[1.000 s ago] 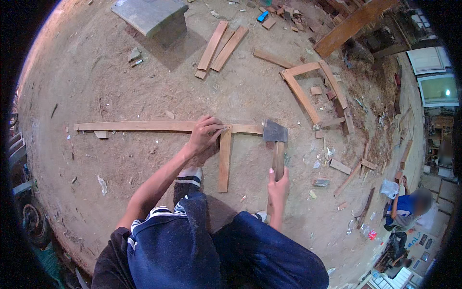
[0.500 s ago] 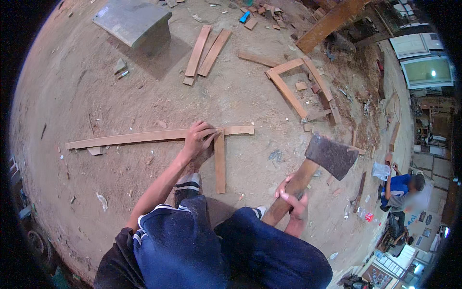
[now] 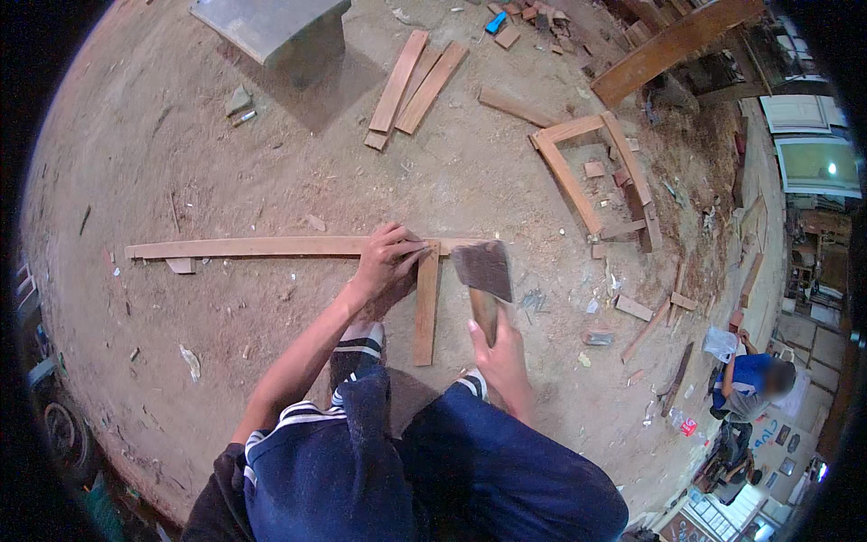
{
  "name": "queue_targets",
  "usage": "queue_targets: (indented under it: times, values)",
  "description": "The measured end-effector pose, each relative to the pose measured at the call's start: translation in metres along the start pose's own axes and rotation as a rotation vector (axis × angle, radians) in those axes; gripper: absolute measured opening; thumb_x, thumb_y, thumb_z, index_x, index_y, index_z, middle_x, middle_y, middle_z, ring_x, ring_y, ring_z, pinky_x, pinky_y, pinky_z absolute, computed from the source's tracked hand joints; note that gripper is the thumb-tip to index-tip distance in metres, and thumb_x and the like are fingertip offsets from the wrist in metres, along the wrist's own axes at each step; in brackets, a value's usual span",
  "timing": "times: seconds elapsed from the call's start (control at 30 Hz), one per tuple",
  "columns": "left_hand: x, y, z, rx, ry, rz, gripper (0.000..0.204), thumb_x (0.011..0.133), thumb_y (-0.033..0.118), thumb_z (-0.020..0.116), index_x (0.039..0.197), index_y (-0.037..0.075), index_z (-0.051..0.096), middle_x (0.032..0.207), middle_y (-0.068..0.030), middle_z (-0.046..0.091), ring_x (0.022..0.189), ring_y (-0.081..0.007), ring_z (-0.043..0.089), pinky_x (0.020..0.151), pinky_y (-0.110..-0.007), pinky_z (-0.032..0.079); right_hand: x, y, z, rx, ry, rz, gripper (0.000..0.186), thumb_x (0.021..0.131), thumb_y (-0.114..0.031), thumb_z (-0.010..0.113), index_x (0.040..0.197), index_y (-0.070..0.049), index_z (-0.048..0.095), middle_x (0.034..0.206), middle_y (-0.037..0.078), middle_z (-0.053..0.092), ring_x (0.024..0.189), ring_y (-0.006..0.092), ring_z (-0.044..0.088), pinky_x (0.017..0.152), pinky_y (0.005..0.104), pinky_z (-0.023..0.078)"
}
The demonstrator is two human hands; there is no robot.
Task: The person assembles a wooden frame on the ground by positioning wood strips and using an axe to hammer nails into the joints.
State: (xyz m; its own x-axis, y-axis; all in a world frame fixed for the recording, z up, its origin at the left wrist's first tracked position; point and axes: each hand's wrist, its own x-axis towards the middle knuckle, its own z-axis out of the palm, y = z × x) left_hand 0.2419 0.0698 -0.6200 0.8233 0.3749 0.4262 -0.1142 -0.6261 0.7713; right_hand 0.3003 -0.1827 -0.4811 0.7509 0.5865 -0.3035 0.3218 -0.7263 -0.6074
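On the ground in front of me lies a long wooden strip (image 3: pixel 262 247), with a shorter strip (image 3: pixel 426 316) meeting it at roughly a right angle. At that joint my left hand (image 3: pixel 388 262) presses down, thumb and fingers pinched together; what they hold is too small to make out. My right hand (image 3: pixel 502 361) is wrapped round the wooden handle of a hatchet (image 3: pixel 483 269). Its dark metal head hangs just right of the joint and covers part of the long strip's right end. A small wood scrap (image 3: pixel 181 265) sits against the long strip near its left end.
Several loose boards (image 3: pixel 411 86) lie ahead, beside a grey box-like block (image 3: pixel 271 27). To the right are a wooden frame (image 3: pixel 569 185) and scattered offcuts. A thick plank (image 3: pixel 677 50) slants at the upper right. Another person (image 3: pixel 754 375) sits far right.
My right hand has swung the hatchet leftward and up from beside my right knee to close by the joint. My left hand stays at the joint. The view has shifted slightly.
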Motion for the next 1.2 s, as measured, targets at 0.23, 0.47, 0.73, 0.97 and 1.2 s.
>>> queue_targets:
  times: [0.23, 0.47, 0.73, 0.97, 1.2]
  values:
    - [-0.001, 0.0, 0.0, -0.058, -0.04, -0.051, 0.019, 0.073, 0.006, 0.08, 0.091, 0.006, 0.077, 0.091, -0.0054, 0.068, 0.084, -0.025, 0.063, 0.072, -0.036, 0.052, 0.024, 0.005, 0.025, -0.027, -0.165, -0.063, 0.051, 0.099, -0.027, 0.059, 0.139, 0.001, 0.045, 0.092, 0.034, 0.067, 0.08, 0.0518, 0.066, 0.069, 0.0569, 0.053]
    - [0.0, 0.002, -0.001, -0.036, -0.033, -0.037, 0.019, 0.072, 0.006, 0.08, 0.091, 0.004, 0.077, 0.094, -0.0071, 0.069, 0.085, -0.026, 0.063, 0.074, -0.036, 0.053, 0.034, 0.0, 0.037, -0.117, -0.113, -0.111, 0.049, 0.099, -0.025, 0.058, 0.139, 0.001, 0.045, 0.09, 0.033, 0.067, 0.077, 0.0502, 0.067, 0.065, 0.0555, 0.054]
    - [0.003, 0.005, 0.002, -0.049, -0.049, -0.093, 0.018, 0.073, 0.004, 0.079, 0.091, 0.006, 0.077, 0.094, -0.0071, 0.069, 0.086, -0.0256, 0.064, 0.075, -0.036, 0.053, 0.029, -0.013, 0.031, -0.112, -0.03, -0.084, 0.044, 0.1, -0.024, 0.058, 0.135, 0.001, 0.05, 0.083, 0.03, 0.068, 0.069, 0.0472, 0.067, 0.058, 0.0524, 0.053]
    - [0.003, 0.007, -0.006, -0.055, -0.028, -0.093, 0.019, 0.073, 0.005, 0.079, 0.091, 0.006, 0.077, 0.095, -0.0068, 0.069, 0.087, -0.026, 0.064, 0.076, -0.036, 0.053, 0.029, -0.011, 0.038, -0.067, -0.006, -0.149, 0.043, 0.1, -0.023, 0.058, 0.135, 0.0, 0.05, 0.084, 0.032, 0.067, 0.074, 0.0479, 0.068, 0.06, 0.0525, 0.053]
    - [0.008, 0.013, -0.004, -0.052, -0.025, -0.129, 0.016, 0.073, 0.006, 0.08, 0.089, 0.006, 0.078, 0.094, -0.0069, 0.072, 0.086, -0.0242, 0.066, 0.076, -0.036, 0.054, 0.021, -0.01, 0.035, 0.001, -0.031, 0.027, 0.047, 0.099, -0.023, 0.059, 0.138, 0.0, 0.047, 0.089, 0.034, 0.067, 0.08, 0.0502, 0.068, 0.064, 0.0538, 0.053]
